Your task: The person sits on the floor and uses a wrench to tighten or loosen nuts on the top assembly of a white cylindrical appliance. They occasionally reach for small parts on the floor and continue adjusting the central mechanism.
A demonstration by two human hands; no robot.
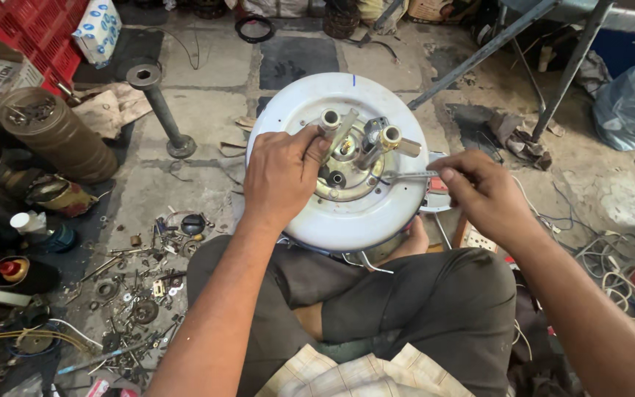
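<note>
A round white appliance body (295, 213) rests between my knees, its end facing up. At its centre sits a brass-coloured flange plate (348, 184) with two threaded pipe stubs (389, 137) standing out of it. My left hand (282, 173) lies on the white face with fingers curled at the left pipe stub and the plate's edge. My right hand (483, 192) grips a slim metal spanner (408, 175) whose head reaches a fastener on the plate's right side.
Loose screws, nuts and small parts (137, 290) litter the floor at the left. A cardboard tube of scraps (56, 132), a metal post on a base (162, 110) and a red crate (38, 29) stand beyond. Wires (619, 268) lie at the right, a metal stand's legs (553, 88) behind.
</note>
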